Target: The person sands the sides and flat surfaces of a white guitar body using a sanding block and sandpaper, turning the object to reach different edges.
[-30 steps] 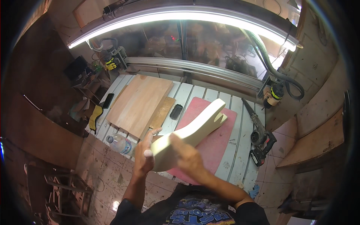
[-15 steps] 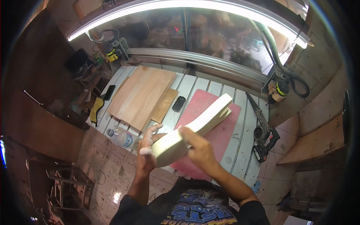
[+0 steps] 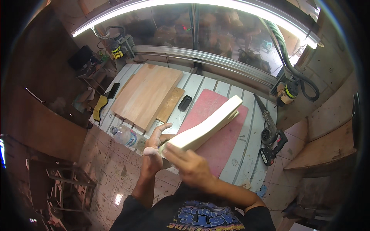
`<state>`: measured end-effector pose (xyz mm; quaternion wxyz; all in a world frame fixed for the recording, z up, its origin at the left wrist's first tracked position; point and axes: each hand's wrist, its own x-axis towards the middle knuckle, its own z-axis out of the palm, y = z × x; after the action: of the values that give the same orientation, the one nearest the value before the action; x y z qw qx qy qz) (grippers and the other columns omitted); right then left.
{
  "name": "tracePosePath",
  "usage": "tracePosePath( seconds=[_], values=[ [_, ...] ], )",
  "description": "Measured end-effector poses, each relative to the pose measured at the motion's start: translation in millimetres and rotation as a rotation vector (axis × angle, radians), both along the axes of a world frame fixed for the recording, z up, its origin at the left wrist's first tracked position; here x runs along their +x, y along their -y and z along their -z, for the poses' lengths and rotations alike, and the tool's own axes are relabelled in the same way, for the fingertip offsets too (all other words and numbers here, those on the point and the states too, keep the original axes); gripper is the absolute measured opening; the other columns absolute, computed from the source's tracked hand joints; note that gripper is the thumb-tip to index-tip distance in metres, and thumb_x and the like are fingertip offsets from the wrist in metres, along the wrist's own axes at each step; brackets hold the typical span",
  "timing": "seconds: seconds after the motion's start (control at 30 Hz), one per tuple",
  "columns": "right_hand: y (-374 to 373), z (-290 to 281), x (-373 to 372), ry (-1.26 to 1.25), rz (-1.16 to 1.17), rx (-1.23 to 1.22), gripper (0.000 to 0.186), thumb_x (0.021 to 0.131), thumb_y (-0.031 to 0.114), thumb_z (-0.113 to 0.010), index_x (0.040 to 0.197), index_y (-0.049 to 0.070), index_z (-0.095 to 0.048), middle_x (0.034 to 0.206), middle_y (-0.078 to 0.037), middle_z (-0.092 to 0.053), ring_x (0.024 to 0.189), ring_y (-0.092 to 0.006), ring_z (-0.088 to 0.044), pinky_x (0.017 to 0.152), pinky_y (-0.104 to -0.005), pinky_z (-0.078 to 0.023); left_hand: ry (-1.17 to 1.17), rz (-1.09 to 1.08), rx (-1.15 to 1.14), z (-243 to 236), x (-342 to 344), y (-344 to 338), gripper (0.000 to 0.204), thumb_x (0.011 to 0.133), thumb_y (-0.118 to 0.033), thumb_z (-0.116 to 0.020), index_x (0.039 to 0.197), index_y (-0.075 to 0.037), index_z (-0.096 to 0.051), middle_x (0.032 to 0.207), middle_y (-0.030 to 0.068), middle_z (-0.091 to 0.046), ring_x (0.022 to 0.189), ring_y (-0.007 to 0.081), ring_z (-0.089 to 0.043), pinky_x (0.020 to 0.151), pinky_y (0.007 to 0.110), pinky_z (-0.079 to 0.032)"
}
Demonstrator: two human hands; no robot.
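Observation:
A long, curved, pale wooden piece (image 3: 208,125) is held over the white slatted workbench (image 3: 200,86), its far end reaching above a red mat (image 3: 217,134). My right hand (image 3: 187,163) grips its near end from the right side. My left hand (image 3: 154,148) is at the near end too, palm against the wood with the fingers spread upward, and white dust covers its heel.
Brown plywood boards (image 3: 148,94) and a smaller board (image 3: 169,104) lie on the bench's left half, a small black device (image 3: 185,102) beside them. A plastic water bottle (image 3: 127,135) rests at the near edge. A cordless blower (image 3: 269,134) lies right; a hose (image 3: 296,73) hangs beyond.
The pale piece has tilted lower and shifted right, nearer the red mat. My left hand's fingers have spread open against its near end.

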<state>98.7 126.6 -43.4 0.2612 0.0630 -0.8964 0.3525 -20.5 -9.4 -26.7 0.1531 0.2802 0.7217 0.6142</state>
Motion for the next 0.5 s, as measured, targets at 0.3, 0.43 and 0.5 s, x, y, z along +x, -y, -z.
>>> tracePosePath(
  seconds=[0.3, 0.43, 0.5],
  values=[
    [2, -11, 8, 0.081, -0.013, -0.029, 0.053, 0.084, -0.002, -0.064, 0.136, 0.011, -0.068, 0.14, -0.012, -0.068, 0.086, -0.0327, -0.072, 0.079, -0.0402, -0.061, 0.098, 0.034, 0.022, -1, 0, 0, 0.155, 0.056, -0.111, -0.009, 0.149, 0.009, -0.039, 0.111, 0.0243, -0.074, 0.102, 0.0256, -0.072, 0.093, 0.035, -0.055],
    [-46, 39, -13, -0.14, 0.194, -0.115, 0.058, 0.079, -0.002, -0.066, 0.134, 0.012, -0.07, 0.138, -0.009, -0.069, 0.074, -0.0298, -0.066, 0.076, -0.0405, -0.06, -0.006, 0.03, -0.023, 2, 6, 4, 0.154, 0.06, -0.109, -0.007, 0.146, 0.013, -0.043, 0.107, 0.0238, -0.076, 0.1, 0.0253, -0.073, 0.089, 0.034, -0.056],
    [-45, 36, -11, -0.122, 0.158, -0.15, 0.056, 0.077, -0.004, -0.066, 0.13, 0.011, -0.072, 0.135, -0.011, -0.071, 0.079, -0.0325, -0.068, 0.078, -0.0412, -0.06, -0.021, 0.024, -0.016, 5, 5, 3, 0.153, 0.061, -0.11, -0.007, 0.145, 0.013, -0.044, 0.105, 0.0229, -0.077, 0.099, 0.0255, -0.074, 0.088, 0.035, -0.056]
  ],
)
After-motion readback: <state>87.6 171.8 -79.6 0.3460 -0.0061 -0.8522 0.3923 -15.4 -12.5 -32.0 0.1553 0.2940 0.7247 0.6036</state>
